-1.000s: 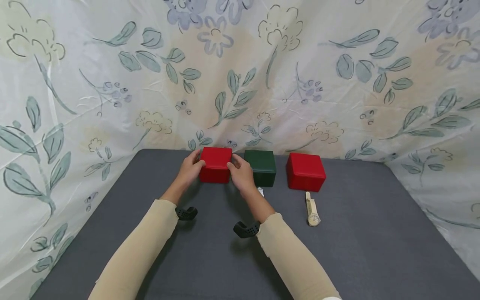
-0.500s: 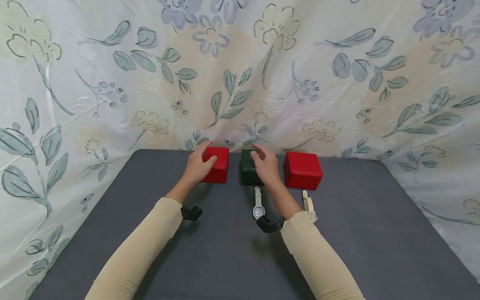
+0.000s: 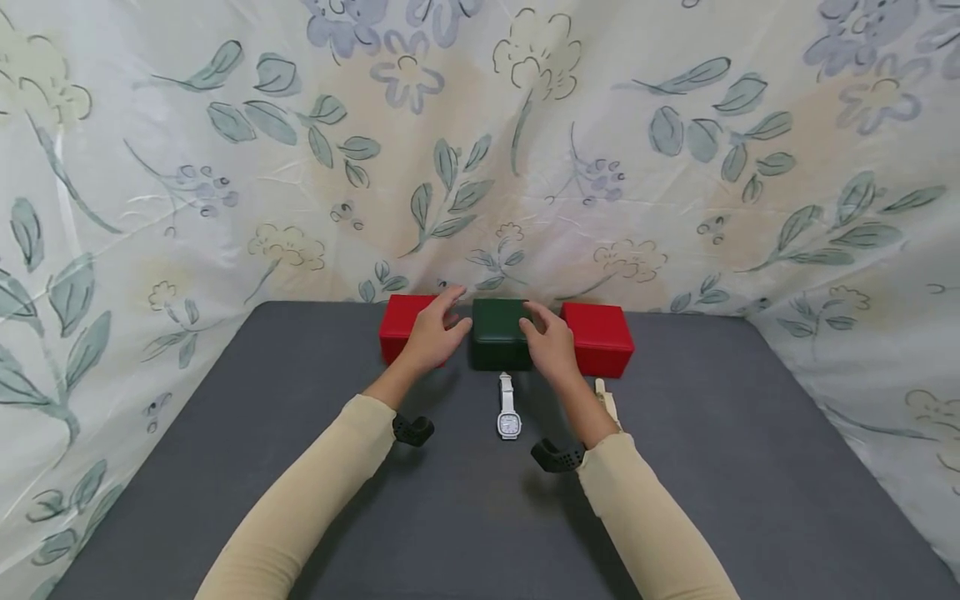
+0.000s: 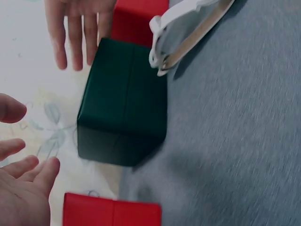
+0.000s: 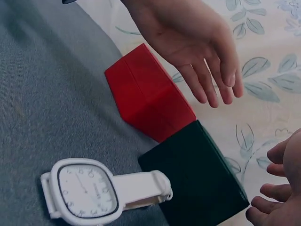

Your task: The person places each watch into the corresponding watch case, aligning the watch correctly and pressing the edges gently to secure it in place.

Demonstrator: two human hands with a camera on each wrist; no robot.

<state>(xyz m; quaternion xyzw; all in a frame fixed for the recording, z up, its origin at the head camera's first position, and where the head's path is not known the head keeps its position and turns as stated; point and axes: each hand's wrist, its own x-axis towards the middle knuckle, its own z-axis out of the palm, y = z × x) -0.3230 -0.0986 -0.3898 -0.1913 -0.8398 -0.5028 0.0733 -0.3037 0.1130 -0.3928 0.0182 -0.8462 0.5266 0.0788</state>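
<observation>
In the middle of the row at the back of the table, a dark green box stands with its lid down. My left hand is on its left side, covering part of the left red box in the head view. My right hand is at the green box's right side, fingertips close by its edge. Both hands have spread, relaxed fingers and hold nothing. A white-strapped watch lies in front of the green box; the right wrist view shows its square-rounded dial up close.
The right red box stands just beyond my right hand. A cream watch lies in front of it, partly hidden by my right forearm. Floral cloth hangs directly behind the grey table.
Both hands have let go of the left red box. The right hand went rightward past the green box, and the left followed toward its left side. The white watch came into full view.
</observation>
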